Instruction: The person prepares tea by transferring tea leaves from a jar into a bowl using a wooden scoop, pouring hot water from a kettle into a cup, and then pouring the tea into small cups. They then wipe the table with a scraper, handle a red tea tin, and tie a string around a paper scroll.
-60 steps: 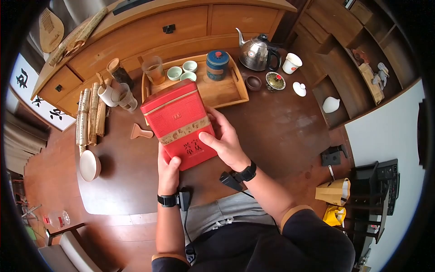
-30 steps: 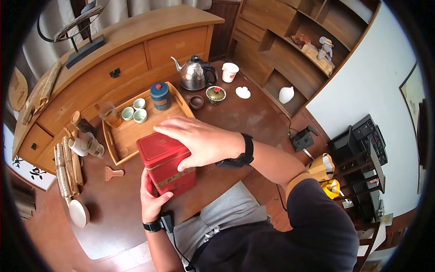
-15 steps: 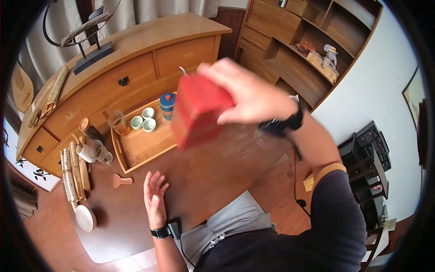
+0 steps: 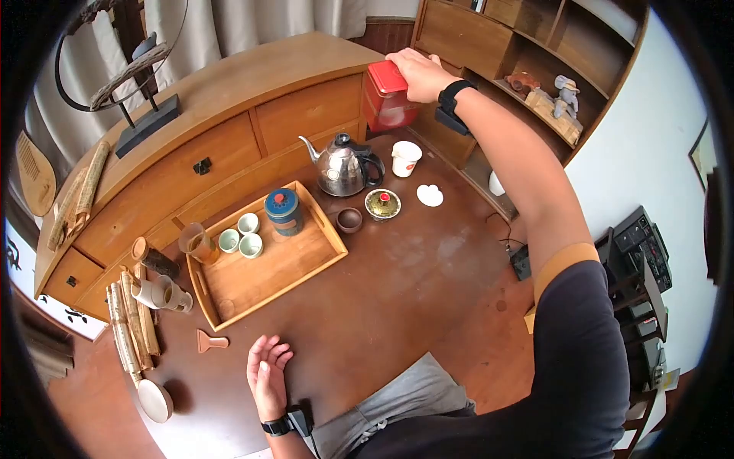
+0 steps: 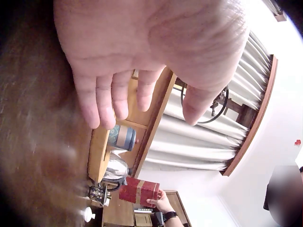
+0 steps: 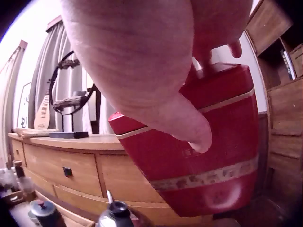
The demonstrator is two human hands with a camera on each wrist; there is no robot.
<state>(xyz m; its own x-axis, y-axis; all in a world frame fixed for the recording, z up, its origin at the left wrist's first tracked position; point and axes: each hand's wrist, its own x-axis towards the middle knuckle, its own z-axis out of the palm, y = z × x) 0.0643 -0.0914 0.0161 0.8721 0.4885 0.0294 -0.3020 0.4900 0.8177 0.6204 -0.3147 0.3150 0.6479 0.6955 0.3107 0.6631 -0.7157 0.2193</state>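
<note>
A red tin box [image 4: 391,103] with a patterned band is held up beyond the kettle [image 4: 342,164], close to the end of the drawer cabinet. My right hand [image 4: 425,75] grips it from above near its lid, thumb on one broad side; the right wrist view shows the box [image 6: 208,156] tilted under the hand [image 6: 142,61]. In the left wrist view the box [image 5: 138,191] appears small, away from my left hand [image 5: 151,56]. My left hand [image 4: 267,379] holds nothing, fingers loosely bent, over the near part of the table [image 4: 329,306].
A wooden tray [image 4: 267,294] bears several green cups, a glass and a blue canister [image 4: 284,213]. Right of it stand a brown cup [image 4: 349,220], a lidded bowl [image 4: 382,205] and a white cup [image 4: 406,158]. Bamboo scrolls [image 4: 126,325] and a pale bowl [image 4: 155,401] are at the left.
The red box has gone from between both hands to far right beyond the kettle, carried by my right hand. My left hand let go of it and stays low by the table.
</note>
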